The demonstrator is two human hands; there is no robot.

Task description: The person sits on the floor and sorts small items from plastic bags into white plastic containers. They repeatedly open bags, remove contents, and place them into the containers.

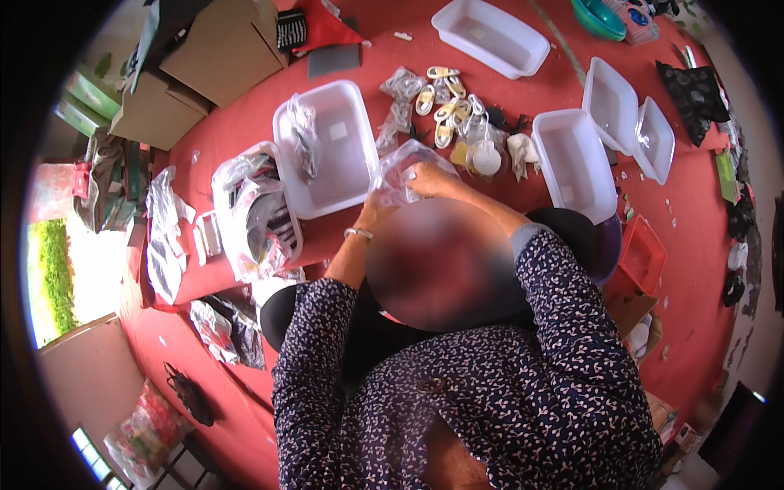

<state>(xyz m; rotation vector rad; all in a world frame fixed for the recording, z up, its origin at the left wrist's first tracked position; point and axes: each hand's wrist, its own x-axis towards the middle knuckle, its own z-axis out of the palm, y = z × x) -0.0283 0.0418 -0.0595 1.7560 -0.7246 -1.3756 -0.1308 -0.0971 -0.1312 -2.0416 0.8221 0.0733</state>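
Note:
Both my hands are up at a clear plastic bag (402, 166) over the red table (245, 122). My left hand (374, 209), with a bracelet on its wrist, grips the bag's lower left side. My right hand (430, 176) pinches the bag from the right, fingers closed on the film. What is inside the bag cannot be made out. Just beyond it lies a pile of small white and yellow looped pieces (447, 100) and several small filled clear bags (400, 86). A blurred patch hides the space below my hands.
White plastic trays stand around: one left of the bag (347, 175) with a bag in it, one far back (490, 34), one right (576, 167), two more (611, 104) (657, 140) beyond. A tray of bagged items (253, 214) sits left. Cardboard boxes (204, 61) back left, red basket (642, 255) right.

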